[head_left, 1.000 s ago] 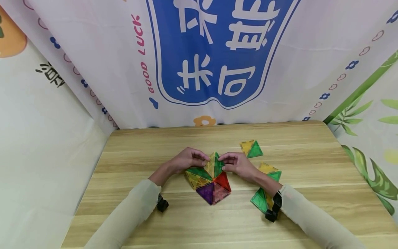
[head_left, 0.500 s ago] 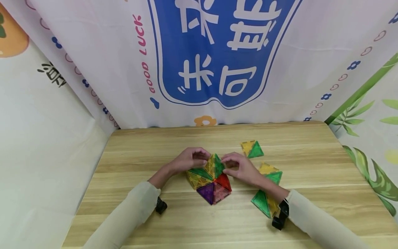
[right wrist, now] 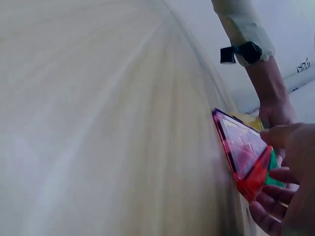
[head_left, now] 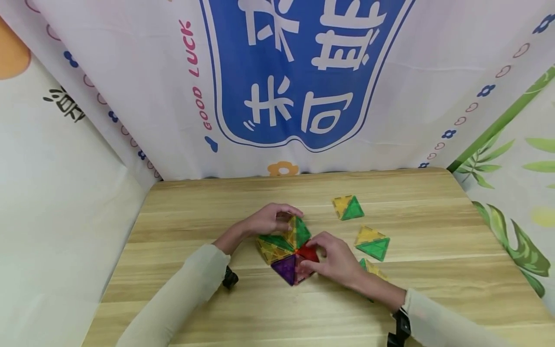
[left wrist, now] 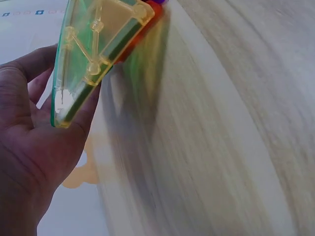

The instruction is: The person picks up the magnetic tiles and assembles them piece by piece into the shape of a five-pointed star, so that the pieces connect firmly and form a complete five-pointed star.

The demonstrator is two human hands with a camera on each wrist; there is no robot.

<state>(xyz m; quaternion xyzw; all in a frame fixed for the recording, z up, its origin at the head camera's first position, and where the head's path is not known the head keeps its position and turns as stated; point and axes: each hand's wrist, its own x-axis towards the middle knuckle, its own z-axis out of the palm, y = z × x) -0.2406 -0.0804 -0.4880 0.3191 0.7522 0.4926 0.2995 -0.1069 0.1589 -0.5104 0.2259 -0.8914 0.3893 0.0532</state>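
Translucent triangular magnetic tiles form a fan-like cluster mid-table. A purple tile (head_left: 284, 269) and a pink tile (head_left: 301, 273) are at its front, a red tile (head_left: 308, 251) at its right. Behind them a yellow tile (head_left: 291, 233) and a green tile (head_left: 302, 233) stand raised. My left hand (head_left: 265, 220) holds this raised pair at its back left; in the left wrist view its fingers pass behind the yellow tile (left wrist: 98, 49). My right hand (head_left: 337, 258) grips the right side, thumb by the pink tile (right wrist: 241, 142), other fingers along the red tile (right wrist: 256, 177).
Right of the cluster lie loose yellow-green tile pairs: one at the back (head_left: 349, 207), one in the middle (head_left: 373, 242), and a third yellow tile (head_left: 375, 270) partly under the right forearm. A printed cloth (head_left: 173, 144) hangs behind the table's (head_left: 195, 202) far edge.
My right hand has left the raised green tile and moved down toward me to the red and pink tiles. The left hand stays at the raised yellow tile.
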